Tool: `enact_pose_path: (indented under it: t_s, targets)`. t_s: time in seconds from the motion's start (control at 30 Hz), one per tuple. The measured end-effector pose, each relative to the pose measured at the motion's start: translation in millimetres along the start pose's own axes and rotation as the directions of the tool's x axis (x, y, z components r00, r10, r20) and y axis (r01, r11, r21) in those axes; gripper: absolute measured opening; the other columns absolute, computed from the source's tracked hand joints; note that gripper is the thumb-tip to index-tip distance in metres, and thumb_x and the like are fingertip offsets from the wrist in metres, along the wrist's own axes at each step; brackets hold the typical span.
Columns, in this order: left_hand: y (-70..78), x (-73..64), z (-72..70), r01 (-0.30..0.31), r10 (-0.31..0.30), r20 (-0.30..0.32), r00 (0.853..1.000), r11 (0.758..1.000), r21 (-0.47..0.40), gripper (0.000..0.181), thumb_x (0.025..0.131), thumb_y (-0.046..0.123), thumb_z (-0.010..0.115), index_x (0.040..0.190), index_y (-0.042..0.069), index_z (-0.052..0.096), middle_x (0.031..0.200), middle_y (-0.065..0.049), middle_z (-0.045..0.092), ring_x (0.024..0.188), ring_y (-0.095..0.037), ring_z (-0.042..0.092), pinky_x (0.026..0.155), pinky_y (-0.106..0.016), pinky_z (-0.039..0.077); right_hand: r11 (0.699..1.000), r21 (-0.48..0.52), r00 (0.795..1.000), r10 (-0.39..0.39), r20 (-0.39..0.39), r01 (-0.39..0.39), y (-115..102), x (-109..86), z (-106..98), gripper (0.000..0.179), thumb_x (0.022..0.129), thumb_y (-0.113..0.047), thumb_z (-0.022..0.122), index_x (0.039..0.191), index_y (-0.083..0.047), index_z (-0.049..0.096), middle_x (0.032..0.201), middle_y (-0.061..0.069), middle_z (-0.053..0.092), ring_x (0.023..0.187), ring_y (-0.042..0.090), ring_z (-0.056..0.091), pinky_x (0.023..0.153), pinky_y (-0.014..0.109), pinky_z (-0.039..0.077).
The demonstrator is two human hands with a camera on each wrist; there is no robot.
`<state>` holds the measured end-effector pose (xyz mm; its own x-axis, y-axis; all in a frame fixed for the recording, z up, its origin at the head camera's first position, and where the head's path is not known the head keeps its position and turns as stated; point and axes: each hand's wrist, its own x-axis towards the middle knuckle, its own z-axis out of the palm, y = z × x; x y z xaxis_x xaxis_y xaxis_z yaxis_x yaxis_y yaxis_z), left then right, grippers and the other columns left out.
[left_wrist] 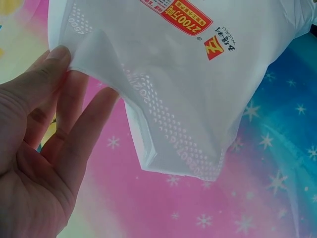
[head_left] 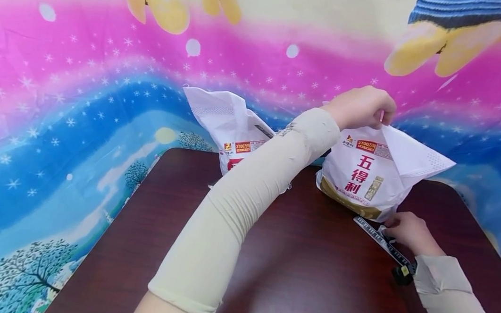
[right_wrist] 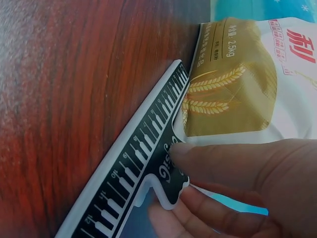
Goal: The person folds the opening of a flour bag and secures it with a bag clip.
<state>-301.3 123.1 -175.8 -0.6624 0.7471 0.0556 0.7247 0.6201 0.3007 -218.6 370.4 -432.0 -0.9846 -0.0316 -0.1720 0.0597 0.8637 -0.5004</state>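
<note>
My left hand [head_left: 363,108] pinches the top edge of a white flour bag [head_left: 361,157] between thumb and fingers. In the left wrist view, the mouth edge of that flour bag [left_wrist: 168,74] slants down past the fingertips. Low beside the bag, my right hand [head_left: 410,231] pinches the tab of a ruler clip [head_left: 376,234] printed with piano keys. The right wrist view shows the thumb on the black tab of the ruler clip [right_wrist: 148,134], fingers beneath, its far end close to the bag's gold base.
A second white flour bag [head_left: 225,112] stands at the left, partly hidden behind my left forearm, with a dark printed strip [head_left: 263,130] near its top. Both bags stand on a dark wooden table [head_left: 295,267]. A colourful cloth [head_left: 88,96] hangs behind the table.
</note>
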Motion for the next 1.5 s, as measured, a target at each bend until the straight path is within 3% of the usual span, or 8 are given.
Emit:
enact_pose_path:
  t_s: [0.23,0.87,1.27,1.5]
  targets:
    - [1.7,-2.5,-1.4,-0.005,0.005,-0.002,1.000,1.000,0.006,0.013,0.099,0.017,0.066,0.110,0.021,0.072,0.116,0.007,0.063,0.107,-0.006,0.052,0.089,-0.016,0.044,1.000,-0.019,1.000,0.019,-0.008,-0.019,-3,-0.8,-1,0.017,0.082,-0.005,0.075,0.087,0.010,0.071,0.080,0.018,0.067,0.070,0.027,0.062,0.062,0.042,0.054]
    - [2.1,-2.5,-0.1,-0.020,0.020,0.002,1.000,1.000,-0.005,0.011,0.099,0.017,0.066,0.108,0.020,0.072,0.114,0.007,0.064,0.105,-0.007,0.053,0.087,-0.017,0.045,0.999,-0.039,1.000,0.011,-0.019,-0.012,-9,-7.1,-2,0.013,0.085,-0.005,0.072,0.086,0.006,0.066,0.080,0.015,0.065,0.072,0.028,0.058,0.063,0.040,0.051]
    - [-0.6,-2.2,0.3,-0.047,0.047,-0.003,0.999,0.999,0.018,0.014,0.100,0.015,0.065,0.110,0.020,0.073,0.115,0.006,0.065,0.105,-0.007,0.053,0.089,-0.016,0.044,0.998,-0.053,0.998,-0.032,-0.049,0.030,-16,-13.3,-5,0.013,0.082,-0.005,0.075,0.083,0.003,0.065,0.077,0.012,0.064,0.069,0.026,0.055,0.059,0.037,0.047]
    - [-1.6,-3.6,1.5,-0.041,0.041,-0.003,0.999,0.999,0.007,0.013,0.100,0.016,0.065,0.110,0.020,0.073,0.116,0.006,0.065,0.106,-0.008,0.054,0.089,-0.016,0.045,0.999,-0.009,0.998,-0.033,-0.044,0.033,-17,-16.7,-5,0.029,0.081,-0.006,0.079,0.099,0.012,0.064,0.087,0.020,0.068,0.076,0.030,0.065,0.066,0.046,0.057]
